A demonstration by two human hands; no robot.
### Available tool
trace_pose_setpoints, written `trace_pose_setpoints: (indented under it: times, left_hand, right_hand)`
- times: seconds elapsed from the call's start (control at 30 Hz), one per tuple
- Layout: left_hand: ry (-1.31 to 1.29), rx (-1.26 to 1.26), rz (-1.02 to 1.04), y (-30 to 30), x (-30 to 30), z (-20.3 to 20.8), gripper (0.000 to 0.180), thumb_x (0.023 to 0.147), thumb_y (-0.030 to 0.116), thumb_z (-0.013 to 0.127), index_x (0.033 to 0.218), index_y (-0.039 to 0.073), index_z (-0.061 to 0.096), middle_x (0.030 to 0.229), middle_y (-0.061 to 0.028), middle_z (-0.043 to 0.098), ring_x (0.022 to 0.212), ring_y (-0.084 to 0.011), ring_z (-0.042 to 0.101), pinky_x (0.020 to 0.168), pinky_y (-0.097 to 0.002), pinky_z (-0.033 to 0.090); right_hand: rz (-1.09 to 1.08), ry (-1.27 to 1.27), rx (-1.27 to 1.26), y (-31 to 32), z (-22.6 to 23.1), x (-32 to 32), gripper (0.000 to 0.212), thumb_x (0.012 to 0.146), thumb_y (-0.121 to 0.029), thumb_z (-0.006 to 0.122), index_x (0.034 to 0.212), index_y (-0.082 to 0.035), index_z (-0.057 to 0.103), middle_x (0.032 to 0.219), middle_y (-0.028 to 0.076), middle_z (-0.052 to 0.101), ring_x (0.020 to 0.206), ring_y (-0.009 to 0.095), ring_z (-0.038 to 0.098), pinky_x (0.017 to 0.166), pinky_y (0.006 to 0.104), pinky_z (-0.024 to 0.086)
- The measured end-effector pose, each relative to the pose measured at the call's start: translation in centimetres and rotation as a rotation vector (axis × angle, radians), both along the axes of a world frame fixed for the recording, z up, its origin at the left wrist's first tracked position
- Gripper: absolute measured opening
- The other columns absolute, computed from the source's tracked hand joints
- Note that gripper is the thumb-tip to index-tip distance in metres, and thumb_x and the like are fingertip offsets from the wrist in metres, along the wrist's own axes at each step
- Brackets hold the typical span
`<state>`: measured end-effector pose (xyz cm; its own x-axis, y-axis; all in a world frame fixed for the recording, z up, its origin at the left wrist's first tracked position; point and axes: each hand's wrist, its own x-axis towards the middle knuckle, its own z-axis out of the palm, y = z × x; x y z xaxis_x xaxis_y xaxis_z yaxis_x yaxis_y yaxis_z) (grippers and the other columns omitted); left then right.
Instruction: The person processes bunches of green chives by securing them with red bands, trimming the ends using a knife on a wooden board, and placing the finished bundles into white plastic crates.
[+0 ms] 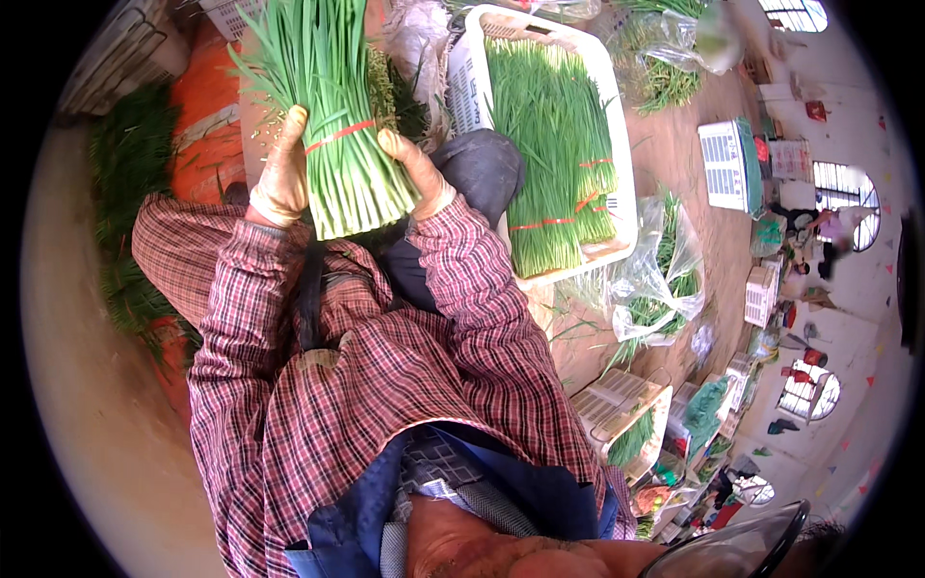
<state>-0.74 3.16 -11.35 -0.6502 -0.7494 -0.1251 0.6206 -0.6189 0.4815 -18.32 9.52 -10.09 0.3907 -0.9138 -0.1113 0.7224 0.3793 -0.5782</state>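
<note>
A thick bunch of garlic chives (pixel 337 144), pale stem ends toward me and green leaves pointing away, is held up between my two hands. A red band circles it near the stems. My left hand (pixel 281 173), in a thin pale glove, is closed on its left side with the thumb up. On its right side my gloved right hand (pixel 418 173) grips it, the other fingers hidden behind the stems. Just right of my right knee stands a white plastic crate (pixel 628 193) filled with banded green bunches (pixel 549 144).
Loose greens (pixel 135 193) lie on the far left beside an orange sheet (pixel 207 144). Plastic bags of greens (pixel 665 279) rest right of the crate. Another crate (pixel 727 164) stands farther off, with more baskets (pixel 617 400) at lower right. People (pixel 829 226) are in the distance.
</note>
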Motion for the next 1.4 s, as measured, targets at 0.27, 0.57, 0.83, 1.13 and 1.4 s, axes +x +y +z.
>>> trace_pose_setpoints:
  times: [0.27, 0.57, 0.83, 1.13, 1.4]
  left_hand:
    - [0.113, 0.163, 0.174, -0.4, 0.0, 0.5, 0.046, 0.091, 0.029, 0.06, 0.125, 0.002, 0.048, 0.114, -0.016, 0.062, 0.099, -0.0295, 0.064, 0.086, -0.0446, 0.054]
    - [0.063, 0.143, 0.227, 0.0, -0.1, 1.5, 0.047, 0.093, 0.036, 0.056, 0.126, 0.003, 0.049, 0.114, -0.0137, 0.063, 0.097, -0.0277, 0.063, 0.085, -0.0435, 0.054]
    - [-0.113, 0.127, 0.352, -0.1, 0.0, 1.5, 0.039, 0.092, 0.027, 0.059, 0.122, 0.003, 0.053, 0.111, -0.0111, 0.064, 0.095, -0.024, 0.064, 0.086, -0.0387, 0.053]
    - [-0.149, 0.147, 0.29, 0.7, -0.7, 3.5, 0.037, 0.093, 0.024, 0.058, 0.122, 0.002, 0.054, 0.112, -0.0106, 0.064, 0.097, -0.0219, 0.064, 0.087, -0.0359, 0.051]
    - [-0.267, 0.133, 0.404, 0.1, -1.1, 1.5, 0.033, 0.09, 0.022, 0.062, 0.116, 0.001, 0.058, 0.108, -0.0092, 0.065, 0.092, -0.0203, 0.064, 0.086, -0.0329, 0.051]
  right_hand:
    - [-0.276, 1.235, -0.289, 2.1, 4.4, -2.7, 0.044, 0.092, -0.038, 0.059, 0.111, 0.0, 0.064, 0.094, 0.008, 0.067, 0.082, 0.014, 0.062, 0.076, 0.027, 0.049]
    - [-0.246, 1.476, -0.428, 3.7, 5.7, -1.9, 0.015, 0.084, -0.022, 0.066, 0.091, -0.009, 0.067, 0.082, 0.007, 0.068, 0.074, 0.019, 0.065, 0.067, 0.0295, 0.051]
    - [-0.435, 1.691, -0.621, 2.4, 8.5, -1.0, 0.022, 0.084, -0.024, 0.064, 0.103, -0.014, 0.065, 0.099, 0.006, 0.066, 0.086, 0.026, 0.066, 0.075, 0.0353, 0.053]
    - [-0.371, 1.674, -0.842, -1.9, 4.8, -1.5, 0.016, 0.084, -0.023, 0.063, 0.096, -0.014, 0.065, 0.087, 0.005, 0.066, 0.082, 0.026, 0.065, 0.07, 0.0365, 0.052]
    - [-0.53, 1.713, -0.63, -1.3, 5.8, -1.3, 0.007, 0.084, -0.017, 0.064, 0.089, -0.013, 0.062, 0.084, 0.006, 0.066, 0.079, 0.026, 0.066, 0.069, 0.0353, 0.052]
